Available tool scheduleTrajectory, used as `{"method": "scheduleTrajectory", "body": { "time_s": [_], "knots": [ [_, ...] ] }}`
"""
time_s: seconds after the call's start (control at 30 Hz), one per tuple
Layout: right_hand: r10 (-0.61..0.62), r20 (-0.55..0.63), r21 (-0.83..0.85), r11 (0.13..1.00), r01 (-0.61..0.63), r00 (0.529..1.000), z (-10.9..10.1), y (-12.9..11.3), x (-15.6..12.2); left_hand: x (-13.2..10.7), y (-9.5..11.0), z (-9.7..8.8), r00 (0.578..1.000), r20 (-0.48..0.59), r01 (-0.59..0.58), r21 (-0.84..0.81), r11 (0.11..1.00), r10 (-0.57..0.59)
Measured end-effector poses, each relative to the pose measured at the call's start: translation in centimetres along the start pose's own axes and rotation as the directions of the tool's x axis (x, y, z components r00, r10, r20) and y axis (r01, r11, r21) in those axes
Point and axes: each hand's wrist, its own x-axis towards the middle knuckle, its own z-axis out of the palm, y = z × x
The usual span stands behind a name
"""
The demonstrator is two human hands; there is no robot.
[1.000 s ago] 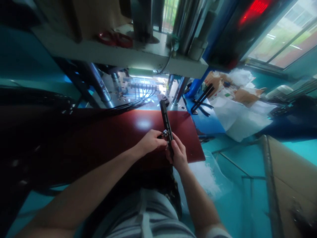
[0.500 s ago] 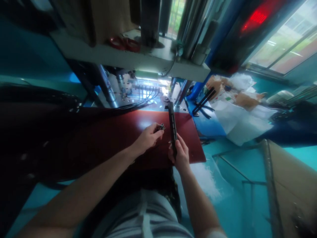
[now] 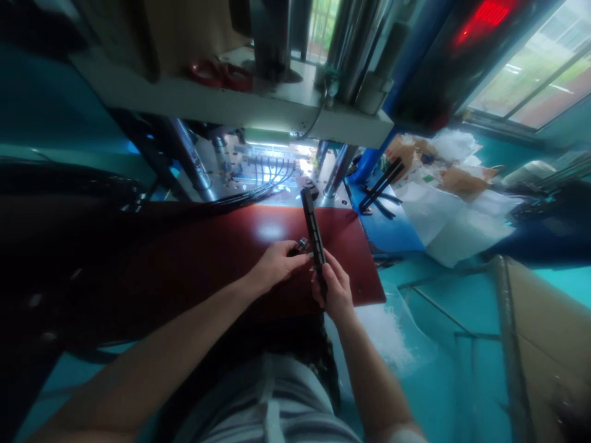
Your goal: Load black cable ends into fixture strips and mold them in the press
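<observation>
Reddish-brown counter (image 3: 353, 274) stands in front of you, with one pale patch of glare on its top; lighting is dim and the edges of the view are blurred. Your right hand (image 3: 339, 288) is closed around the near end of a slotted black bar (image 3: 314, 231), thumb on top. The bar is held tilted above the counter, between your hands, its far end pointing toward the machine. Your left hand (image 3: 277, 266) pinches a small metal part (image 3: 302, 245) between thumb and fingers, just left of the bar; whether the left fingertips touch the bar, you cannot tell from this view. Exact shape of the small part: too blurred to record.

Beyond the counter's far edge, thin black cables (image 3: 272, 177) run across a brightly lit metal bed. Steel columns (image 3: 340, 171) rise at its sides, and a pale upper plate (image 3: 240, 109) spans above, with red loops (image 3: 207, 74) lying on it. To your right, black rods (image 3: 382, 184) rest on a blue surface (image 3: 399, 231), with white sheets (image 3: 446, 231) beside them. Farther out: a red-lit display (image 3: 484, 18) and a window (image 3: 547, 67) at upper right; a cardboard box (image 3: 545, 332) at lower right.
</observation>
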Motion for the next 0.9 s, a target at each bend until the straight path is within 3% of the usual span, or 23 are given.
{"method": "scheduleTrajectory", "body": {
  "time_s": [0.13,0.27,0.47,0.9],
  "knots": [
    [0.008,-0.012,0.024,1.000,-0.008,1.000,0.03,0.05,0.02,-0.31,-0.23,-0.29,0.967,-0.066,-0.222,0.262,0.939,0.247],
    [0.014,-0.013,0.027,1.000,-0.013,1.000,0.08,-0.01,-0.02,-0.65,-0.21,-0.28,0.916,-0.082,-0.307,0.486,0.818,0.393],
    [0.000,0.026,0.001,1.000,0.000,1.000,-0.03,-0.09,-0.05,-0.39,0.10,-0.29,0.976,0.095,-0.218,0.313,0.925,0.198],
    [-0.006,0.040,-0.111,0.994,0.010,0.999,0.41,-0.60,-0.01,-0.02,-0.12,0.08,0.997,0.019,-0.082,0.133,0.988,0.080]
  ]
}}
